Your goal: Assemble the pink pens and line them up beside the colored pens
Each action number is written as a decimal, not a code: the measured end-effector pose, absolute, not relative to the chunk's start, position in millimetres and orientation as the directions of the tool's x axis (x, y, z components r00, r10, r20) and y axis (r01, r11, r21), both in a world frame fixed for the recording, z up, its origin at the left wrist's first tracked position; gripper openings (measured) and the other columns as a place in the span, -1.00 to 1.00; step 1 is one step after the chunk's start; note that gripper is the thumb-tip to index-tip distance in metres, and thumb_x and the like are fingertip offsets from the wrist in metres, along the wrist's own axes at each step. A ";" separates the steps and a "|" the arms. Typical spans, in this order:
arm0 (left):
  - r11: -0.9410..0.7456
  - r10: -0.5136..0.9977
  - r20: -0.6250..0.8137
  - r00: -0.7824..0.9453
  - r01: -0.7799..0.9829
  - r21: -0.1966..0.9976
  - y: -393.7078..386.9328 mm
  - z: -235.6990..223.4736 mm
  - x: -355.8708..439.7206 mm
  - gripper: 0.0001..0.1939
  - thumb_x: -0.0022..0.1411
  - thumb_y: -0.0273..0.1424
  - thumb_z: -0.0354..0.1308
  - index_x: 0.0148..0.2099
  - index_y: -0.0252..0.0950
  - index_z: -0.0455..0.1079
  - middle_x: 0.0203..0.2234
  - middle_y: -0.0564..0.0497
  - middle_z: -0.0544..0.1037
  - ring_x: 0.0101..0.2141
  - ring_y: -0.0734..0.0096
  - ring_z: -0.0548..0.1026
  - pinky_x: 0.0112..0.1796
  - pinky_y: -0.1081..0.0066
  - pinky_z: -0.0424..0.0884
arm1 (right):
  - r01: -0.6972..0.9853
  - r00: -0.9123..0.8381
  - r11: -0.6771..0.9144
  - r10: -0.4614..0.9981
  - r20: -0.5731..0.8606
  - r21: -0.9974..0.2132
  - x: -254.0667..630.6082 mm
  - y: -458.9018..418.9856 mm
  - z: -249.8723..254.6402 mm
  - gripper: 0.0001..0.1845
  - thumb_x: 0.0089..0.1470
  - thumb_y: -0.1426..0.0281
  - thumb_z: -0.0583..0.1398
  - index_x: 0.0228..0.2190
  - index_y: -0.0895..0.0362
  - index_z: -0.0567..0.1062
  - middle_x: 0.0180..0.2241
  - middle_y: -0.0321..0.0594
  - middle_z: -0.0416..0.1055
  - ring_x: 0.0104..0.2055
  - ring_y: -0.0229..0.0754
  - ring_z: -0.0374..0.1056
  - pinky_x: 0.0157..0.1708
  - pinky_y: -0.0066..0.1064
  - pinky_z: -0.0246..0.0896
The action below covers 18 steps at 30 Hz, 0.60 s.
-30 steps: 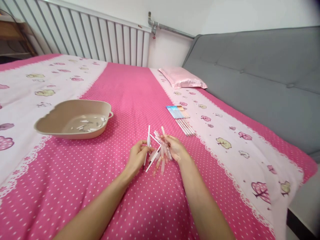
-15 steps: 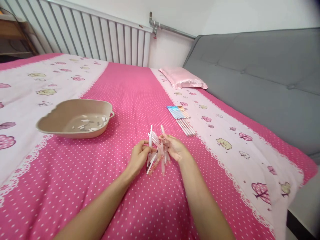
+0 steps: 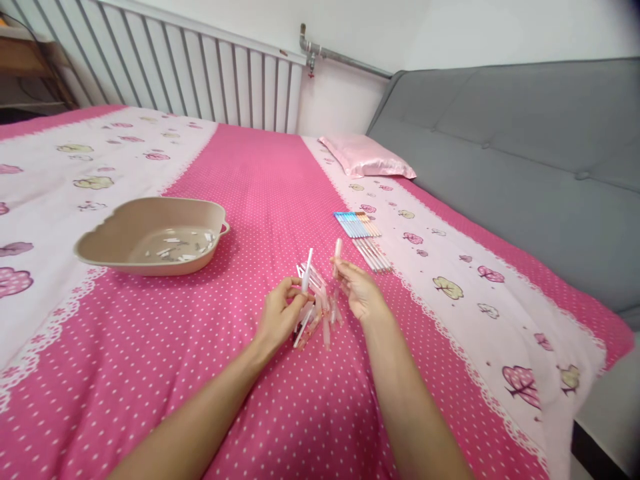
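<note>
My left hand (image 3: 286,308) is closed on a slim white pen (image 3: 307,268), which stands nearly upright between thumb and fingers. In my right hand (image 3: 356,285) a short translucent pinkish pen barrel (image 3: 337,255) is pinched at its lower part, its top pointing up. Between the hands lies a loose pile of clear, pinkish and white pen parts (image 3: 324,312); the left fingers cover part of it. Just beyond the right hand, silvery-white pens (image 3: 371,255) lie in a row. Above them is a row of blue and orange-brown pens (image 3: 357,225).
A beige plastic basin (image 3: 150,267) with small white and grey pieces inside stands to the left on the pink dotted bedsheet (image 3: 240,180). A pink pillow (image 3: 367,157) rests by the grey headboard (image 3: 510,127). Behind the bed is a white radiator (image 3: 200,73).
My right hand has drawn slightly up and right out of the pile, holding the pinkish barrel. The white pen in my left hand has tilted a little to the right.
</note>
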<state>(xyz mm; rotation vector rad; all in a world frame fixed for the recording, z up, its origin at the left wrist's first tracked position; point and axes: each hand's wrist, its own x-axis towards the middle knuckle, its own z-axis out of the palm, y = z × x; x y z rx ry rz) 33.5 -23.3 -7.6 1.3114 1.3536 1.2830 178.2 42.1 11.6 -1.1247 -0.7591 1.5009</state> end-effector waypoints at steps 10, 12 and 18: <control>-0.145 0.983 0.169 -0.070 0.261 0.954 -25.5 -8.7 33.7 -0.81 0.15 -0.36 0.05 -0.18 -0.31 0.34 -0.39 -0.03 0.57 -0.31 0.26 0.53 -0.23 0.29 0.38 | -0.417 -0.023 0.025 0.999 0.038 -0.908 172.4 27.8 42.5 -0.72 -0.21 0.23 0.37 -0.45 0.14 0.52 -0.54 -0.39 0.37 -0.49 -0.39 0.24 -0.41 -0.52 0.14; -0.171 0.980 0.193 -0.055 0.278 0.945 -26.7 -8.7 33.5 -0.81 0.16 -0.35 0.05 -0.17 -0.30 0.34 -0.37 -0.03 0.57 -0.30 0.26 0.53 -0.22 0.30 0.38 | -0.370 0.008 0.099 0.995 0.103 -0.924 172.2 25.0 47.7 -0.74 -0.16 0.24 0.34 -0.44 0.15 0.50 -0.52 -0.36 0.40 -0.46 -0.38 0.27 -0.38 -0.51 0.17; -0.207 0.974 0.225 -0.009 0.358 0.911 -29.2 -6.4 32.5 -0.80 0.20 -0.33 0.02 -0.15 -0.28 0.35 -0.34 -0.04 0.56 -0.26 0.24 0.51 -0.23 0.30 0.37 | -0.208 0.044 0.196 0.981 0.191 -0.958 171.4 18.5 57.2 -0.75 -0.05 0.24 0.27 -0.34 0.15 0.51 -0.46 -0.31 0.42 -0.40 -0.32 0.33 -0.31 -0.43 0.22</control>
